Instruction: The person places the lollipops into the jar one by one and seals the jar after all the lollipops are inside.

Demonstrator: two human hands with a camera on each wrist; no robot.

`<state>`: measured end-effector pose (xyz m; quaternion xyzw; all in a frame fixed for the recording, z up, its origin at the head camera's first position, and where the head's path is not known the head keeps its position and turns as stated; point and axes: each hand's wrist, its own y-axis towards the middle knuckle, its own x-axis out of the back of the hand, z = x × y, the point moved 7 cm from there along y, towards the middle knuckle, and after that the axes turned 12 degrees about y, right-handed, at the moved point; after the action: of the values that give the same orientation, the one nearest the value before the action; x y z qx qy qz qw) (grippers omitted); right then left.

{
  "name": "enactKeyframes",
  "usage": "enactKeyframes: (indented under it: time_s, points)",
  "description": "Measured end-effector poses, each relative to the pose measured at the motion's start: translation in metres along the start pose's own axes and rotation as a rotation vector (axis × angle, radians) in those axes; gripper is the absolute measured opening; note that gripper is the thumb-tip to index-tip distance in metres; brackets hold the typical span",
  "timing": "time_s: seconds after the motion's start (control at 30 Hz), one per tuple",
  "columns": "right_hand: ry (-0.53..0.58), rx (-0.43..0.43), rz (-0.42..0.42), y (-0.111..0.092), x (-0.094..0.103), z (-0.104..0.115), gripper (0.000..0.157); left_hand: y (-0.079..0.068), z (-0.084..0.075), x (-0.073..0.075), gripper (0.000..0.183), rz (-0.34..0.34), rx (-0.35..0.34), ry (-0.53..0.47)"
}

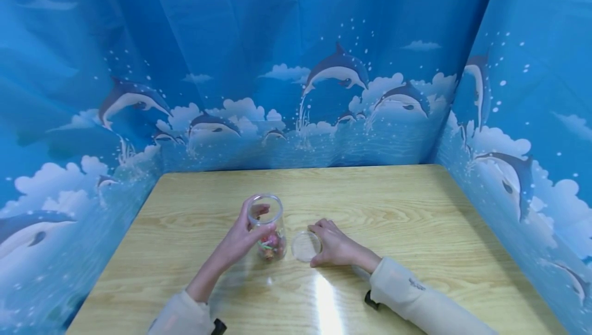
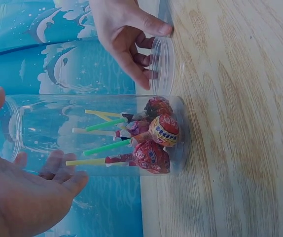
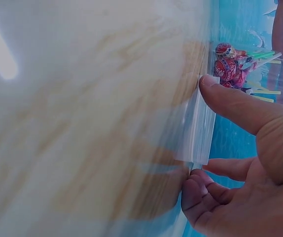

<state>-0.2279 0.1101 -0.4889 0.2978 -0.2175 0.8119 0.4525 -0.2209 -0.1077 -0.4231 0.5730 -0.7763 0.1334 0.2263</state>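
Note:
A clear plastic jar (image 1: 270, 217) stands upright, its round mouth uncovered. Several wrapped lollipops (image 2: 154, 143) lie at its bottom, sticks pointing up. My left hand (image 1: 245, 235) grips the jar near the top from the left, thumb in front and fingers behind. Just right of the jar, a round transparent lid (image 1: 305, 246) lies flat at the tabletop. My right hand (image 1: 335, 245) holds the lid by its right side, thumb at the near edge and fingers at the far edge. In the right wrist view, the lid (image 3: 195, 128) sits between thumb and fingers.
Everything stands on a light wood-grain table (image 1: 379, 196) with a bright glare streak near its front. Blue curtains (image 1: 259, 26) printed with dolphins enclose the back and both sides.

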Motion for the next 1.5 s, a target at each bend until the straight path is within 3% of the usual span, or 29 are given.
enactKeyframes:
  time_s: [0.4,0.6,0.83,1.1,1.5]
  points:
    - [0.018,-0.022,0.006,0.002,0.001,0.001,0.084,0.000,0.000,-0.001,0.076,0.000,0.001,-0.011]
    - [0.168,-0.064,0.001,0.000,0.013,0.001,0.084,0.000,-0.001,-0.001,0.076,0.003,-0.004,-0.015]
    - [0.298,-0.015,-0.028,-0.005,0.037,0.018,0.086,-0.001,0.000,-0.001,0.078,0.009,0.004,-0.015]
    - [0.323,0.077,-0.045,-0.008,0.060,0.046,0.086,0.000,0.001,-0.001,0.079,0.012,0.022,-0.013]
    - [0.337,0.155,-0.066,-0.009,0.075,0.077,0.085,0.000,0.001,-0.001,0.078,0.010,0.007,-0.017]
